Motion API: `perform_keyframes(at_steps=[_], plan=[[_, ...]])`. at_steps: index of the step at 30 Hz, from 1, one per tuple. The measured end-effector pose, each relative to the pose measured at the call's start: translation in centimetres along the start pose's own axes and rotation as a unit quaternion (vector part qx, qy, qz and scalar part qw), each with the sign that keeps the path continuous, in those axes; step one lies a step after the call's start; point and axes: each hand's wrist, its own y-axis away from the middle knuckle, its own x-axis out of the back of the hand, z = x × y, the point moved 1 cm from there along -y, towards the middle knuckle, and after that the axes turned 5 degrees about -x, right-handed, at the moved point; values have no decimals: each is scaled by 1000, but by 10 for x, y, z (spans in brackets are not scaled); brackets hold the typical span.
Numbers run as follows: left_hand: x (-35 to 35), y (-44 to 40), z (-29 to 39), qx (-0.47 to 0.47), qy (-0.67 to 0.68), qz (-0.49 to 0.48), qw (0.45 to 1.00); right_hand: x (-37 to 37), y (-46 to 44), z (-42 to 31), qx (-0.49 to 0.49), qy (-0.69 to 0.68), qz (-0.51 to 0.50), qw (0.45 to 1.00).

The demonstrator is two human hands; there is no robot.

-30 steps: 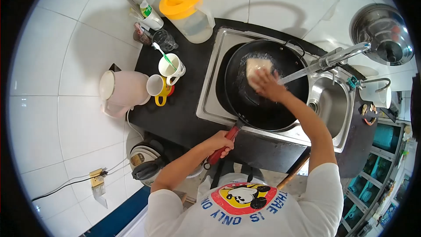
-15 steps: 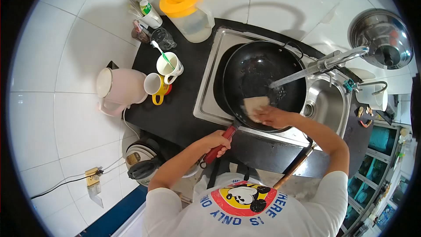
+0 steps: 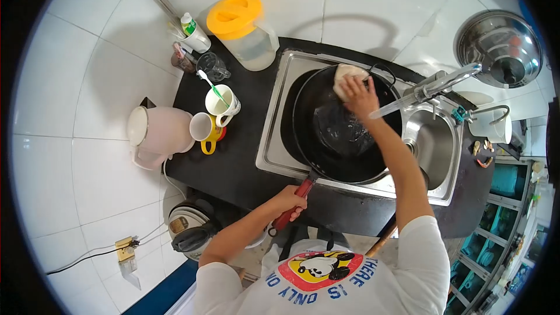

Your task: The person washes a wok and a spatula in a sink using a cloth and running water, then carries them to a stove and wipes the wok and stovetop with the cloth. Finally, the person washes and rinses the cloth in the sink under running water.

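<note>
A black wok (image 3: 344, 146) rests over the left basin of the steel sink, wet inside. My left hand (image 3: 289, 202) is wrapped round its red handle (image 3: 303, 189). At the wok's far inner wall, my right hand (image 3: 360, 96) presses a pale cloth or sponge (image 3: 347, 74), its fingers over the near side of it. Water runs from the faucet (image 3: 461, 76) into the wok, just right of my right wrist.
On the counter's left stand a yellow-lidded jug (image 3: 245, 35), a white mug (image 3: 223, 105) with a toothbrush, a yellow mug (image 3: 205, 128) and a pink kettle (image 3: 163, 131). A steel lid (image 3: 496, 46) is at the back right, above a white container (image 3: 492, 125).
My right hand and the pale cloth have moved from the wok's near side up to its far wall. My left hand stays on the handle.
</note>
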Motion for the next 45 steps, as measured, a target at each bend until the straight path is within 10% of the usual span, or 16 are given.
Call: perform_keyframes(at_steps=[10,14,20,24,28,37,42,45], plan=[[7,-6,-7,-9,13,-11,1000,9,124,64,81,151,-199,965],[10,-11,-8,6,33,-30,999,49,140,19,120,-137,-474,861],[5,-11,-5,24,34,-26,999,18,121,-76,243,-532,-245,773],[0,-7,-8,16,26,-11,999,-4,57,-97,160,-265,-56,949],[-5,-5,-8,-4,20,8,1000,-20,12,-48,11,-143,-20,989],[-4,-5,-11,-22,17,12,1000,-29,103,52,62,94,-62,992],[-4,-5,-11,-13,11,15,1000,62,138,0,105,-114,-367,917],[-2,-6,-12,-15,-14,33,999,58,141,-11,51,-411,-331,848]])
